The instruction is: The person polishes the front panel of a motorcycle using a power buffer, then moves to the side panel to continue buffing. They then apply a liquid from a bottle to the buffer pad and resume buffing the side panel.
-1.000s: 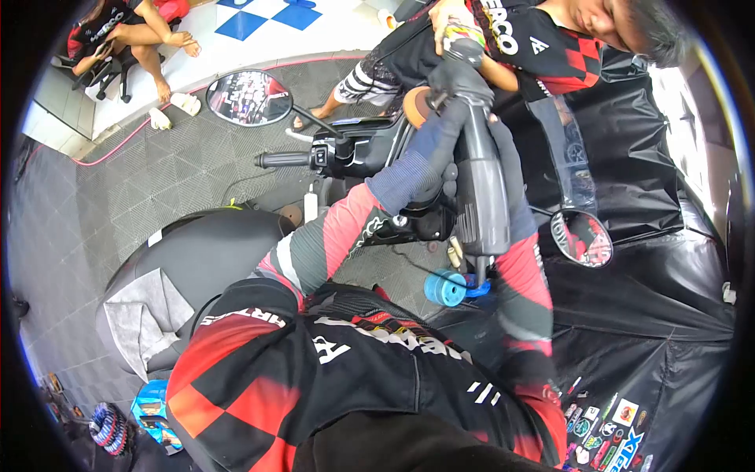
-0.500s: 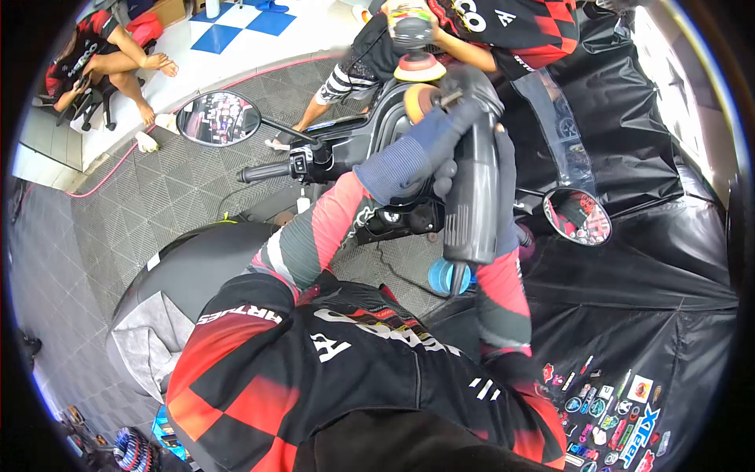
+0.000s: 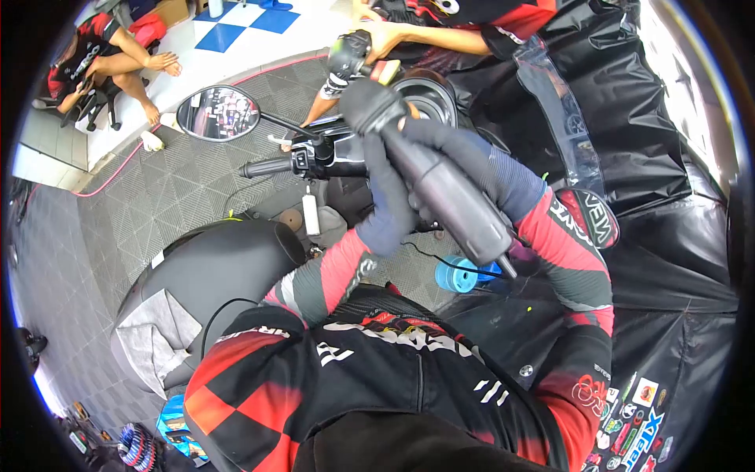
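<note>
A black power polisher [image 3: 460, 200] slants across the front of a black scooter, its head [image 3: 372, 106] at upper left over the front panel [image 3: 429, 93]. My left hand [image 3: 387, 185], in a dark glove, is closed on the near left side of the polisher, below its head. From the right, my right hand [image 3: 448, 145], also gloved, wraps over the body just behind the head. The tool hides most of its pad, and an orange edge shows beside my right fingertips.
A co-worker's hand [image 3: 381, 38] holds another polisher [image 3: 350, 57] close beyond mine. Mirrors stand left [image 3: 219, 114] and right [image 3: 590, 219]. A grey cloth [image 3: 157, 338] lies on the seat [image 3: 212, 259]; a white bottle [image 3: 311, 212] and blue container [image 3: 456, 274] are nearby. Someone sits at upper left.
The polisher has swung, its head moving left and its rear end right. My left hand has moved down and left, my right hand up and left. The co-worker's polisher has shifted left.
</note>
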A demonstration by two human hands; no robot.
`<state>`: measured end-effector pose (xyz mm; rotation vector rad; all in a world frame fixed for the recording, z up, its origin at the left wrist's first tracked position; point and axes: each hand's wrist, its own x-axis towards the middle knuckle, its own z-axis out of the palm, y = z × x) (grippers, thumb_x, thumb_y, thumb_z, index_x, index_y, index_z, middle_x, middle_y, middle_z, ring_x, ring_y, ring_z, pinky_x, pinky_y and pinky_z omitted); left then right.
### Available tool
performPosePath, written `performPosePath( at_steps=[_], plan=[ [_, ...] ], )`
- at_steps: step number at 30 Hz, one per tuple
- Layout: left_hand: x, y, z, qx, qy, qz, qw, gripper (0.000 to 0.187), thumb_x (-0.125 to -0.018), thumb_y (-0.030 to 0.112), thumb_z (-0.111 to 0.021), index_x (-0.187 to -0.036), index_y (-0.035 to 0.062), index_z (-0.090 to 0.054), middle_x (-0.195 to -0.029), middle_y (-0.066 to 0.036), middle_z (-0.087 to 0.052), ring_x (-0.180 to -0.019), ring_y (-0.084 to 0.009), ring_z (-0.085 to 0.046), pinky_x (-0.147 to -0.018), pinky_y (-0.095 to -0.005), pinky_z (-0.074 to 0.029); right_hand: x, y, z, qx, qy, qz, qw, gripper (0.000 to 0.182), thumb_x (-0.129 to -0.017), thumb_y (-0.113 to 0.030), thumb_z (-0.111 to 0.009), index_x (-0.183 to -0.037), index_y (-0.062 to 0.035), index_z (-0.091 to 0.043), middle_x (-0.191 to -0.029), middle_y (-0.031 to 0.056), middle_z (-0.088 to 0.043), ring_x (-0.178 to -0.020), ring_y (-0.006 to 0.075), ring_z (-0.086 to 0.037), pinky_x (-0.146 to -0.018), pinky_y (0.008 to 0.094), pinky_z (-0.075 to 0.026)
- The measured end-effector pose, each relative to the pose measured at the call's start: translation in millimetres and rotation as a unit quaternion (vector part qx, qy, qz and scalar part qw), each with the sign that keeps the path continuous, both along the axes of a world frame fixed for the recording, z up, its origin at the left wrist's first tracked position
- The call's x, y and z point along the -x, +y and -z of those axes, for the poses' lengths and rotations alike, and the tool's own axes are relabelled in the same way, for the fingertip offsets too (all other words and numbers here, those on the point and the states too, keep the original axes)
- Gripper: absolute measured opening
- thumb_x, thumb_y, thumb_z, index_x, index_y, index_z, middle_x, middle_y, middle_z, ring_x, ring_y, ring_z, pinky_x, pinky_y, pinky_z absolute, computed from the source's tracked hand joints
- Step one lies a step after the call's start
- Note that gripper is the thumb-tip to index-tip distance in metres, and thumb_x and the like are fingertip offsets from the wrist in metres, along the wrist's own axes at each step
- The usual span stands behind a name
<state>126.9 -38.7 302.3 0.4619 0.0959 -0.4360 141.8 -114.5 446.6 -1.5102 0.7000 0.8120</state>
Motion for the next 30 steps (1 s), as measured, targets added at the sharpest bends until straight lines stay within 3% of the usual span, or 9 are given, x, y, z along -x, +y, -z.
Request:
performPosePath(
  at_steps=[5, 9, 12, 16, 18, 20, 23, 26, 30],
  plan=[
    [-49.2, -6.8, -40.0, -0.083, -0.085, 0.079, 0.990, 0.063, -0.091, 0.066, -0.043, -0.110, 0.0078, -0.057, -0.084, -0.004, -0.063, -0.058, -0.0076, -0.059, -0.041, -0.0213, -0.044, 3.2, -35.1, 20.3, -0.158, -0.105, 0.096, 0.977, 0.059, -0.091, -0.056, -0.053, -0.110, -0.0001, -0.057, -0.080, 0.0174, -0.067, -0.061, 0.0250, -0.068, -0.056, 0.0351, -0.060],
    [-55.1, -29.7, -33.7, -0.153, -0.206, 0.157, 0.953, 0.066, -0.087, 0.066, -0.047, -0.107, 0.0045, -0.057, -0.078, -0.004, -0.061, -0.044, -0.0074, -0.052, -0.037, -0.0210, -0.042, 42.2, -35.4, 37.9, -0.221, -0.232, 0.220, 0.922, 0.062, -0.091, -0.061, -0.048, -0.113, -0.0027, -0.055, -0.085, 0.0146, -0.065, -0.065, 0.0214, -0.066, -0.055, 0.0330, -0.059],
    [-47.0, 4.7, -73.6, -0.259, -0.261, 0.387, 0.846, 0.057, -0.092, 0.056, -0.046, -0.111, 0.0029, -0.054, -0.087, -0.011, -0.063, -0.046, -0.0099, -0.055, -0.042, -0.0243, -0.049, 74.5, -15.1, 56.0, -0.255, -0.303, 0.280, 0.875, 0.067, -0.091, -0.065, -0.043, -0.117, -0.0051, -0.054, -0.080, 0.0099, -0.060, -0.062, 0.0190, -0.061, -0.053, 0.0309, -0.057],
    [-39.8, -12.1, -41.2, -0.363, -0.361, 0.291, 0.809, 0.058, -0.092, 0.058, -0.043, -0.110, 0.0041, -0.053, -0.081, -0.009, -0.062, -0.032, -0.0096, -0.045, -0.026, -0.0227, -0.037, 92.3, 1.3, 81.7, -0.324, -0.372, 0.356, 0.794, 0.069, -0.092, -0.066, -0.038, -0.128, -0.0082, -0.047, -0.096, 0.0119, -0.059, -0.064, 0.0151, -0.057, -0.049, 0.0294, -0.051],
    [-50.8, -1.9, -48.4, -0.296, -0.377, 0.286, 0.830, 0.073, -0.086, 0.069, -0.047, -0.110, -0.0001, -0.055, -0.077, -0.010, -0.062, -0.044, -0.0114, -0.054, -0.042, -0.0284, -0.045, 79.0, 0.4, 69.2, -0.189, -0.358, 0.318, 0.857, 0.069, -0.091, -0.067, -0.037, -0.122, -0.0062, -0.050, -0.087, 0.0114, -0.060, -0.060, 0.0165, -0.058, -0.049, 0.0289, -0.052],
    [-64.3, 12.7, -63.3, -0.260, -0.231, 0.357, 0.867, 0.060, -0.092, 0.057, -0.047, -0.116, 0.0029, -0.055, -0.088, -0.009, -0.064, -0.063, -0.0128, -0.061, -0.062, -0.0277, -0.051, 59.0, 2.8, 50.4, -0.164, -0.321, 0.303, 0.882, 0.063, -0.093, -0.063, -0.038, -0.107, -0.0044, -0.057, -0.069, 0.0089, -0.060, -0.053, 0.0180, -0.061, -0.049, 0.0289, -0.053],
    [-70.3, -7.1, -30.3, -0.175, -0.145, 0.136, 0.964, 0.057, -0.091, 0.056, -0.049, -0.115, 0.0048, -0.058, -0.101, -0.008, -0.063, -0.084, -0.0109, -0.062, -0.069, -0.0259, -0.052, 27.4, -13.6, 37.0, -0.164, -0.253, 0.233, 0.925, 0.052, -0.093, -0.052, -0.051, -0.106, -0.0016, -0.057, -0.075, 0.0127, -0.064, -0.058, 0.0216, -0.066, -0.052, 0.0307, -0.057],
    [-49.2, 4.2, -11.4, -0.123, -0.091, 0.102, 0.983, 0.068, -0.091, 0.071, -0.035, -0.113, 0.0100, -0.057, -0.075, -0.003, -0.063, -0.050, -0.0090, -0.056, -0.041, -0.0207, -0.044, 11.9, -20.1, 36.6, -0.139, -0.143, 0.118, 0.973, 0.058, -0.088, -0.054, -0.057, -0.105, 0.0013, -0.056, -0.076, 0.0165, -0.066, -0.059, 0.0256, -0.067, -0.057, 0.0374, -0.060],
    [-1.8, 14.1, -13.7, 0.008, -0.033, -0.007, 0.999, 0.082, -0.092, 0.074, -0.022, -0.136, 0.0085, -0.044, -0.106, -0.010, -0.064, -0.083, -0.0135, -0.066, -0.064, -0.0226, -0.054, 15.8, 4.6, 8.7, -0.038, -0.068, 0.002, 0.997, 0.060, -0.089, -0.055, -0.058, -0.104, 0.0027, -0.058, -0.076, 0.0140, -0.065, -0.057, 0.0228, -0.065, -0.051, 0.0332, -0.058]
  ],
)
